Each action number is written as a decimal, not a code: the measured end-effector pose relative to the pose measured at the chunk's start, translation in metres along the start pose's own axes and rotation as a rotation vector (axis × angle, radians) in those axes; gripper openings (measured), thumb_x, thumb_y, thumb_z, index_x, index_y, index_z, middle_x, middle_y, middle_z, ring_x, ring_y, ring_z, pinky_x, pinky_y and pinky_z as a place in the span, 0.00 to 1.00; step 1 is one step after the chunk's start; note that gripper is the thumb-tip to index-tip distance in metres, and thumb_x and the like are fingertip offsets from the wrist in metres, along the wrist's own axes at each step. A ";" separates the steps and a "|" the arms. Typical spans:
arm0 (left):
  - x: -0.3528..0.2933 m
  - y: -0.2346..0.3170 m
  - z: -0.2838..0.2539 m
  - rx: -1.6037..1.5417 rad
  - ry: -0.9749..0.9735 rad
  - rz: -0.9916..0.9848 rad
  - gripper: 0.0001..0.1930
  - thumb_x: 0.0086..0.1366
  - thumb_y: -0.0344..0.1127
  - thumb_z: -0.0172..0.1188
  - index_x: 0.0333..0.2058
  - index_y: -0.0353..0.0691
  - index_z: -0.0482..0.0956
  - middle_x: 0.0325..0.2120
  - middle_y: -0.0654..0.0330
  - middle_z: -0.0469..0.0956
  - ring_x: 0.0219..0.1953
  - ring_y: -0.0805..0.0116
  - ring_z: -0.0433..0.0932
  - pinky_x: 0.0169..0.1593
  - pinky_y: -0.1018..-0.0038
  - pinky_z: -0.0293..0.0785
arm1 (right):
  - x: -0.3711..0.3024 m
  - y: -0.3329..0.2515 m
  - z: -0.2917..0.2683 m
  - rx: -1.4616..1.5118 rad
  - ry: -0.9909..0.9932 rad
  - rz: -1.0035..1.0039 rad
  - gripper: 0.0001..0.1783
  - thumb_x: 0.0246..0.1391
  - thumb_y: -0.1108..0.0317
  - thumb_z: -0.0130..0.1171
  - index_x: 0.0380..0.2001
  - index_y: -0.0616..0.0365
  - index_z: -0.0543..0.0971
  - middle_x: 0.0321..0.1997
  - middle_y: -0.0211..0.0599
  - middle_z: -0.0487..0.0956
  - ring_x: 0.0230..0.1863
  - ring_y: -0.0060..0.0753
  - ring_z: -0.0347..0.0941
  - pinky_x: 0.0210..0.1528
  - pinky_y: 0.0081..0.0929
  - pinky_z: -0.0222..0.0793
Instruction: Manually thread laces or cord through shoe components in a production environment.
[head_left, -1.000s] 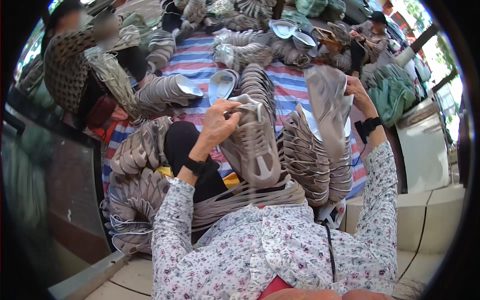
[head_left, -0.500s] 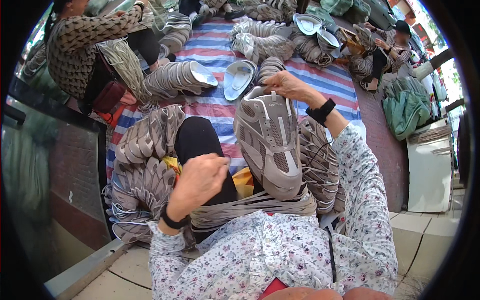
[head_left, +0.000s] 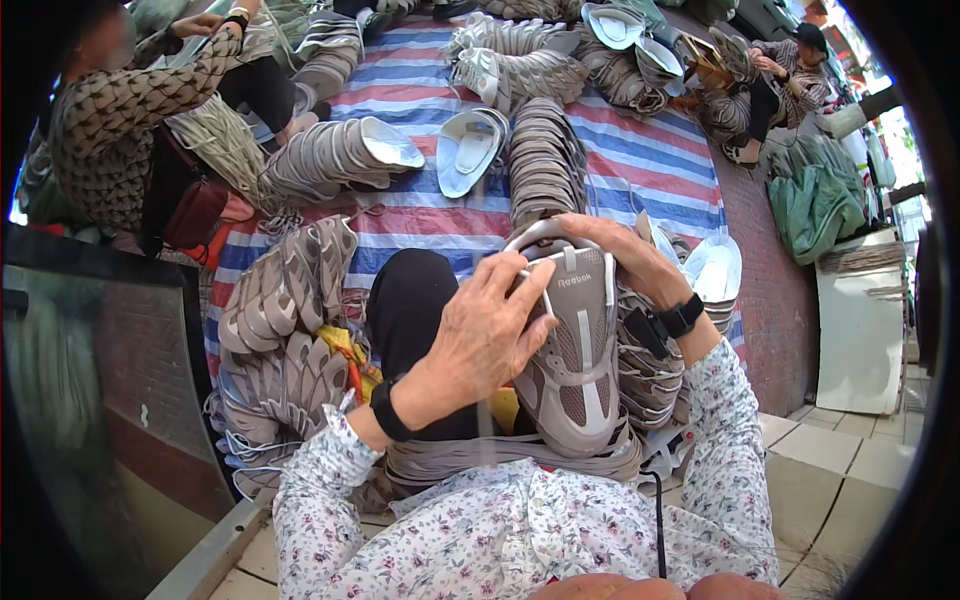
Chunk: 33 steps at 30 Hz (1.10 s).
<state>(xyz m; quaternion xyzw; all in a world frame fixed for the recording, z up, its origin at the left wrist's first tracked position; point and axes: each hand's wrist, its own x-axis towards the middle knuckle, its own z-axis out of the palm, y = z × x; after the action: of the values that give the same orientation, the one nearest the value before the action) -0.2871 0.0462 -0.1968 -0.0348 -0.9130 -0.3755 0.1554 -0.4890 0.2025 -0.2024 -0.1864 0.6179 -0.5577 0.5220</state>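
Observation:
A taupe-grey shoe upper with mesh panels stands toe down over my lap. My right hand grips its top edge from the right. My left hand is at its left eyelet edge, thumb and fingers bent together. What those fingers pinch is hidden; a faint blurred pale strand hangs below them. A bundle of grey shoelaces lies across my lap under the toe. Just beyond the shoe, a long row of nested uppers lies on the striped sheet.
More stacked uppers lie at my left, others at my right. Pale blue-lined uppers rest ahead. A co-worker sits far left, another far right. A glass panel stands left; a green sack sits right.
My left hand has moved up and right from over my knee to the upper's eyelet edge. My right hand has shifted its grip around the top, and the upper has moved slightly down.

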 end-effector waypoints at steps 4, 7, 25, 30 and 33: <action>-0.009 0.001 0.008 -0.016 0.058 0.020 0.28 0.61 0.36 0.63 0.59 0.38 0.67 0.50 0.49 0.68 0.55 0.48 0.69 0.56 0.58 0.70 | -0.001 -0.005 0.003 0.021 -0.039 0.163 0.25 0.64 0.52 0.55 0.55 0.60 0.76 0.51 0.32 0.79 0.49 0.21 0.75 0.51 0.21 0.72; -0.014 0.001 0.010 -0.033 0.066 0.016 0.28 0.62 0.35 0.62 0.60 0.38 0.67 0.50 0.50 0.68 0.55 0.48 0.69 0.56 0.59 0.70 | -0.009 -0.004 0.011 0.093 0.022 0.210 0.25 0.65 0.51 0.54 0.55 0.59 0.76 0.51 0.31 0.79 0.49 0.20 0.75 0.51 0.19 0.72; -0.012 0.001 0.033 0.161 0.170 -0.027 0.17 0.66 0.32 0.55 0.52 0.33 0.74 0.45 0.47 0.77 0.49 0.48 0.75 0.53 0.62 0.72 | 0.009 0.052 -0.012 -0.095 -0.062 -0.499 0.20 0.59 0.63 0.58 0.51 0.64 0.80 0.44 0.33 0.82 0.43 0.20 0.77 0.46 0.18 0.71; -0.027 -0.013 0.036 0.295 0.168 -0.159 0.18 0.67 0.33 0.52 0.53 0.34 0.73 0.46 0.46 0.76 0.50 0.48 0.74 0.54 0.60 0.71 | 0.049 0.096 -0.005 -0.122 -0.289 -0.675 0.39 0.59 0.43 0.51 0.61 0.67 0.71 0.57 0.38 0.77 0.56 0.24 0.70 0.61 0.23 0.62; -0.041 -0.032 0.030 0.298 0.116 -0.192 0.20 0.67 0.34 0.51 0.56 0.34 0.72 0.47 0.46 0.77 0.50 0.47 0.74 0.54 0.59 0.70 | 0.061 0.099 0.022 0.072 -0.176 -0.507 0.36 0.58 0.43 0.57 0.55 0.65 0.77 0.53 0.36 0.80 0.51 0.24 0.74 0.57 0.26 0.66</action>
<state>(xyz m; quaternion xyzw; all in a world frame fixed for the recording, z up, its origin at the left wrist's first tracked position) -0.2620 0.0464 -0.2514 0.0976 -0.9471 -0.2508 0.1748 -0.4591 0.1732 -0.3129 -0.3641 0.4837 -0.6738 0.4236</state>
